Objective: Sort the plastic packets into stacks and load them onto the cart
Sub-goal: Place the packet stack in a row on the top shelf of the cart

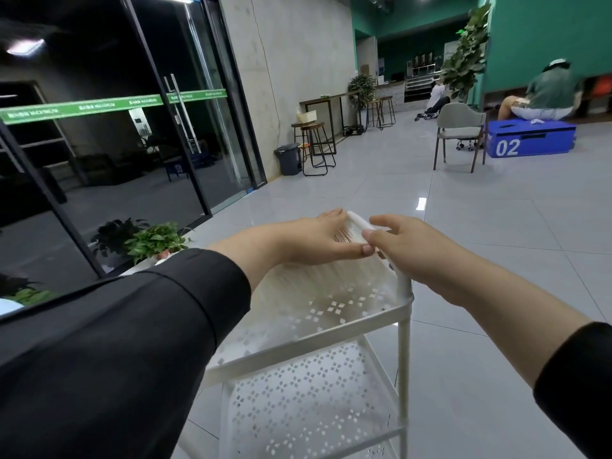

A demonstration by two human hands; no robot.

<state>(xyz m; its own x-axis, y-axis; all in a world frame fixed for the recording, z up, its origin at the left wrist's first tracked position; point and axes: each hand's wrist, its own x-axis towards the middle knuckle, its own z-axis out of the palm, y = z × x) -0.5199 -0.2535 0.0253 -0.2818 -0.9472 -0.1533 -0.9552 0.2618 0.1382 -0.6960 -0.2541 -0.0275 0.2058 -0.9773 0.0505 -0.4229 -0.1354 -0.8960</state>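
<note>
- Stack of plastic packets (pixel 334 276) stands on edge on the top shelf of the white cart (pixel 405 326) — likely so both hands can square it.
- Left hand (pixel 311 238) clamps the stack's upper left side, thumb across the near face.
- Right hand (pixel 410 243) pinches the top right corner — packets lie between the hands.

Blue box (pixel 530 140) "02" – grey chair (pixel 460 127) beside; bin (pixel 289 159) nr stools (pixel 314 144).
</note>
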